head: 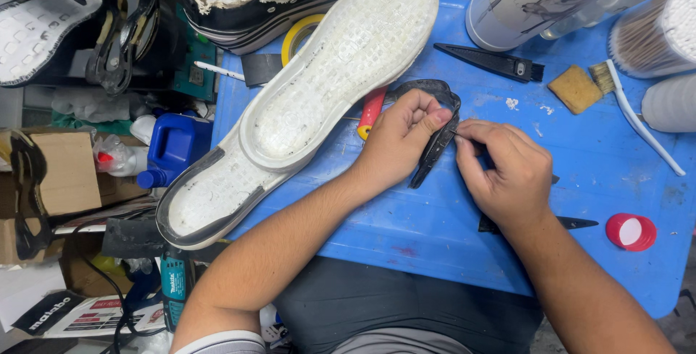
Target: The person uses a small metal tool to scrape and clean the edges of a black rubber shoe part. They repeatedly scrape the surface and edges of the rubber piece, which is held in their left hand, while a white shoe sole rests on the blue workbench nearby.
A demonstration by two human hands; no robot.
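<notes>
On the blue table (435,231), both hands' grips pinch a black rubber strip (435,143), its long axis running near-vertically: left hand (397,143), right hand (507,173).

Both hands (402,140) (504,173) close together, fingertips pinched, forearms converging.

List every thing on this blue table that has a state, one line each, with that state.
Black rubber strip: pinched by both hands, partly lifted off the table.
Left hand: fingers closed on the strip.
Right hand: fingers pinching the strip's edge.
Two white soles: stacked, tread side up, overhanging the blue table.
Red cap: off, lying open side up.
Brush: lying flat.
</notes>
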